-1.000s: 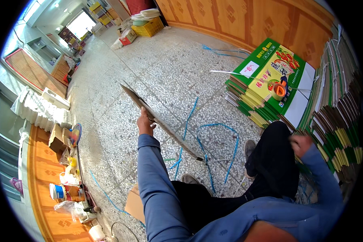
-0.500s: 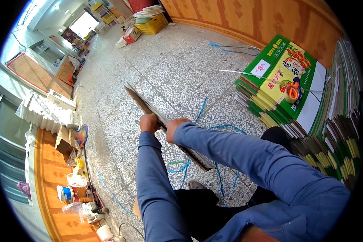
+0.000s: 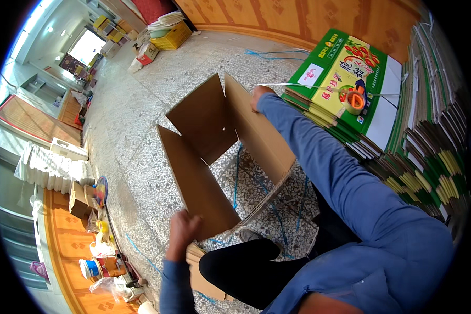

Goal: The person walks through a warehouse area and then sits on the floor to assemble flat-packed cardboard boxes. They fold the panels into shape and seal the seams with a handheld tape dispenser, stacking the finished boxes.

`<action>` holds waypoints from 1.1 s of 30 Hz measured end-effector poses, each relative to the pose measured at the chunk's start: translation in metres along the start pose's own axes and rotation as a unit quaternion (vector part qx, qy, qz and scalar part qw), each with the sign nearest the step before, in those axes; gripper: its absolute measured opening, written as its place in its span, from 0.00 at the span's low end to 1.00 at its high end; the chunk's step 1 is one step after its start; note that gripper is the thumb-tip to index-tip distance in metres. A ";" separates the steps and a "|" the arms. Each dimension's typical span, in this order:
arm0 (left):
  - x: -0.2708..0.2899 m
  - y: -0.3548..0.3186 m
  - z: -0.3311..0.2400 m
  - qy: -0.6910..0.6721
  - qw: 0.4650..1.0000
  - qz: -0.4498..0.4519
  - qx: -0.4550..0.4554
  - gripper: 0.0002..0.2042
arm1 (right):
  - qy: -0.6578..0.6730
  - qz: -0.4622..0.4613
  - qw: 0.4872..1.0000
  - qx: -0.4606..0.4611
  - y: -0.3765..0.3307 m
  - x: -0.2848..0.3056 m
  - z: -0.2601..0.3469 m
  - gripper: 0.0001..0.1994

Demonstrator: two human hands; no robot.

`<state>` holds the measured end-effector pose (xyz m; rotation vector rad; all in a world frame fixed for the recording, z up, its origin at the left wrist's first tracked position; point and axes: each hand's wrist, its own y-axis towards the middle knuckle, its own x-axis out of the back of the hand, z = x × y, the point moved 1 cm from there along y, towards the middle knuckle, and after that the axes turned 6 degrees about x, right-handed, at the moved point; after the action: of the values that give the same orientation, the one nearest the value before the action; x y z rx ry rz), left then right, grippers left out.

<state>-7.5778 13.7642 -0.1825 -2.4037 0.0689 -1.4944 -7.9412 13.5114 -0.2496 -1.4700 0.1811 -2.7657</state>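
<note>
A brown cardboard box (image 3: 196,186) stands unfolded before me, its inner faces plain and its walls spread into a four-sided shape. The speckled floor shows through its bottom. My left hand (image 3: 184,230) is closed on the near left wall, low by the corner. On the far right wall, my right hand (image 3: 258,97) grips the outer edge; most of its fingers are hidden behind the cardboard and sleeve. More brown cardboard (image 3: 206,277) lies beside my left leg.
Flattened green and yellow printed cartons (image 3: 324,68) are stacked at right, with an orange tape dispenser (image 3: 356,99) on top. Blue strapping (image 3: 237,178) lies on the floor. A yellow crate (image 3: 170,39) stands far off; a white bucket (image 3: 90,268) and foam pieces (image 3: 52,165) line the left side.
The flat folded cardboard has been opened into a box. My hands have moved apart, the left toward me and the right away to the far right. The view has shifted slightly.
</note>
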 end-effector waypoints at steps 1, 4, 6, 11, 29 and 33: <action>-0.009 -0.022 -0.008 -0.001 0.999 -0.014 -0.039 0.15 | 0.000 -0.049 0.999 -0.008 -0.003 0.006 0.005 0.16; -0.037 -0.042 -0.014 -0.001 1.000 -0.013 -0.028 0.15 | 0.017 -0.029 0.999 0.004 -0.026 0.002 0.027 0.14; -0.051 -0.037 -0.012 -0.027 0.999 -0.017 -0.017 0.15 | 0.002 0.033 0.999 -0.008 -0.045 -0.010 0.038 0.13; -0.072 -0.059 -0.054 0.069 0.953 -0.291 -0.044 0.25 | -0.014 0.053 0.998 0.027 -0.066 -0.024 0.055 0.13; -0.238 0.087 -0.076 0.078 0.989 -0.123 0.007 0.16 | 0.028 0.022 0.997 0.065 -0.049 -0.048 0.040 0.13; -0.202 0.117 -0.095 0.017 0.945 -0.321 -0.059 0.17 | 0.043 0.018 0.996 0.078 -0.047 -0.051 0.036 0.14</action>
<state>-7.7392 13.6713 -0.3524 -2.6352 -0.7006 -1.8293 -7.8800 13.5575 -0.2671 -1.3016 -0.0088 -2.7451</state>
